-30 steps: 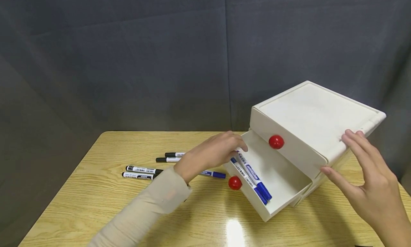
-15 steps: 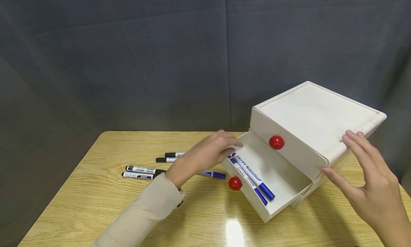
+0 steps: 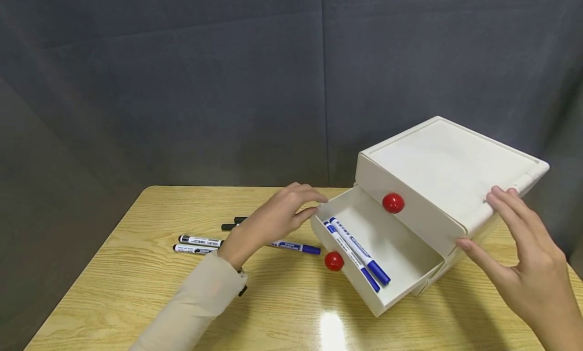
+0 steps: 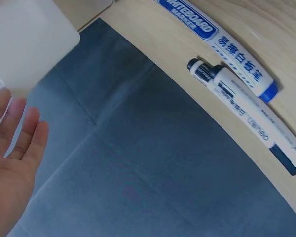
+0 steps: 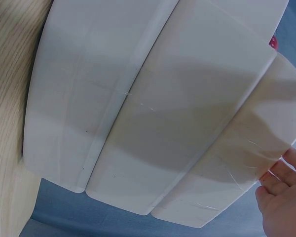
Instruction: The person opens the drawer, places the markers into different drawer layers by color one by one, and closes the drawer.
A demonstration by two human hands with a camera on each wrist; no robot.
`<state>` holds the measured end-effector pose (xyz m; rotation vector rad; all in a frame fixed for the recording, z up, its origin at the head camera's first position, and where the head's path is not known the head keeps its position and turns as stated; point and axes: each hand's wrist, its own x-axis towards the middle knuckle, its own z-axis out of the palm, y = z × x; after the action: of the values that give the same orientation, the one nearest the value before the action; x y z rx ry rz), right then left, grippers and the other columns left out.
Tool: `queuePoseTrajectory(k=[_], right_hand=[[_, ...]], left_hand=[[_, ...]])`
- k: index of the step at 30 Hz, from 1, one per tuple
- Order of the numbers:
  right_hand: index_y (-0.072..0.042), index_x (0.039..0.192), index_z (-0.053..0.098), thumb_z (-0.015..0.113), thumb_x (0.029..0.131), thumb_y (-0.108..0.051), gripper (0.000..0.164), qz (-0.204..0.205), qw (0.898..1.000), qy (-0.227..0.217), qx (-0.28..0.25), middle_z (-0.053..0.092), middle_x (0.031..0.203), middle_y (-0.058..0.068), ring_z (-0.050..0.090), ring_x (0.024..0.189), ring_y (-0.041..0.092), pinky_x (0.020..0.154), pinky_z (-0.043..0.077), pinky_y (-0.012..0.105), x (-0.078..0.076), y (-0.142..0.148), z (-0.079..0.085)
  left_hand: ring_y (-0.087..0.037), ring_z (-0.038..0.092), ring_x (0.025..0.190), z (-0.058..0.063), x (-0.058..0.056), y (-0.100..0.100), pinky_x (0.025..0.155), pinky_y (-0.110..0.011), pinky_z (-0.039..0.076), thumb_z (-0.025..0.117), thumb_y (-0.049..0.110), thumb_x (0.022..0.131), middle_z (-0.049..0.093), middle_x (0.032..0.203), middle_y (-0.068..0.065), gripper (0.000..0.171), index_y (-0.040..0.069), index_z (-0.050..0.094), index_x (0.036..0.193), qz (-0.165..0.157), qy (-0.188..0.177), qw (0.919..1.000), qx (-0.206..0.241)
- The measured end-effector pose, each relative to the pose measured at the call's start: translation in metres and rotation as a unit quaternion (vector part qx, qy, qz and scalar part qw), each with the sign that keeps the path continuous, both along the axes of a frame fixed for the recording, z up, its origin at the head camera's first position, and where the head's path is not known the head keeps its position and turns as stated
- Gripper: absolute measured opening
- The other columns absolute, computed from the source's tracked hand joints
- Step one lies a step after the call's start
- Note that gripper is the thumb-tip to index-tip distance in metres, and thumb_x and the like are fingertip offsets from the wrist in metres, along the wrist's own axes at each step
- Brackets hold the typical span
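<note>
A white drawer box [image 3: 455,163] stands at the right with a drawer pulled out [image 3: 401,249]. Two blue whiteboard markers [image 3: 350,243] lie side by side in the drawer along its front wall. My left hand [image 3: 278,217] is at the drawer's far left corner, fingers loosely bent and holding nothing; the left wrist view shows its fingertips [image 4: 27,118] at a white corner. My right hand [image 3: 524,255] rests on the box, fingertips on the top's side edge and thumb at the front corner. In the right wrist view its fingers [image 5: 286,173] lie along the box edge.
Left of the drawer, a blue marker [image 3: 296,246] lies on the wooden table [image 3: 136,290]. Several black markers [image 3: 200,240] lie beside it, partly behind my left arm. Red round knobs [image 3: 393,203] stick out from the drawer fronts. A dark cloth [image 3: 227,87] hangs behind.
My left hand has moved left, out from over the drawer to its corner, after letting go of a blue marker, which now lies in the drawer. The right hand has stayed in place.
</note>
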<state>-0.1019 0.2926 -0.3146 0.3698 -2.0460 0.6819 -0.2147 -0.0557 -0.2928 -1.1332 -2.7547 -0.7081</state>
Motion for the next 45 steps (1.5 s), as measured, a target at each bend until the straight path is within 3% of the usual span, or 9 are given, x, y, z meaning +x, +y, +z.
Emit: queuePoseTrajectory(k=[10, 21, 29, 45], right_hand=[[0.003, 0.132, 0.060, 0.060, 0.082, -0.073, 0.091, 0.002, 1.000, 0.002, 0.000, 0.058, 0.141, 0.017, 0.041, 0.144, 0.016, 0.117, 0.027, 0.012, 0.000, 0.000, 0.001], [0.003, 0.132, 0.060, 0.060, 0.081, -0.073, 0.092, 0.003, 1.000, -0.002, -0.002, 0.057, 0.142, 0.016, 0.040, 0.145, 0.015, 0.117, 0.027, 0.011, -0.001, 0.001, 0.002], [0.002, 0.133, 0.059, 0.059, 0.081, -0.074, 0.093, 0.004, 1.000, -0.007, -0.003, 0.057, 0.143, 0.015, 0.039, 0.145, 0.016, 0.117, 0.026, 0.011, -0.001, 0.002, 0.002], [0.002, 0.132, 0.060, 0.060, 0.081, -0.073, 0.091, 0.002, 1.000, -0.002, -0.002, 0.057, 0.141, 0.017, 0.040, 0.145, 0.016, 0.116, 0.027, 0.010, -0.001, 0.001, 0.002]], left_hand=[[-0.020, 0.059, 0.121, -0.007, -0.001, -0.017, 0.104, -0.037, 0.051, 0.064, 0.011, 0.097, 0.066, 0.130, -0.001, 0.032, 0.013, 0.066, 0.128, 0.020, 0.002, 0.9994, 0.027], [-0.024, 0.055, 0.130, -0.020, -0.005, -0.034, 0.108, -0.041, 0.048, 0.062, 0.011, 0.098, 0.062, 0.136, -0.007, 0.031, 0.011, 0.064, 0.129, 0.041, -0.016, 0.9984, 0.037], [-0.026, 0.059, 0.125, -0.030, -0.007, -0.045, 0.104, -0.043, 0.051, 0.064, 0.013, 0.097, 0.063, 0.134, -0.007, 0.032, 0.010, 0.064, 0.129, 0.060, -0.039, 0.9968, 0.036], [-0.028, 0.062, 0.119, -0.051, -0.011, -0.062, 0.103, -0.044, 0.052, 0.065, 0.008, 0.095, 0.066, 0.129, -0.010, 0.034, 0.006, 0.064, 0.129, 0.056, -0.042, 0.9971, 0.031]])
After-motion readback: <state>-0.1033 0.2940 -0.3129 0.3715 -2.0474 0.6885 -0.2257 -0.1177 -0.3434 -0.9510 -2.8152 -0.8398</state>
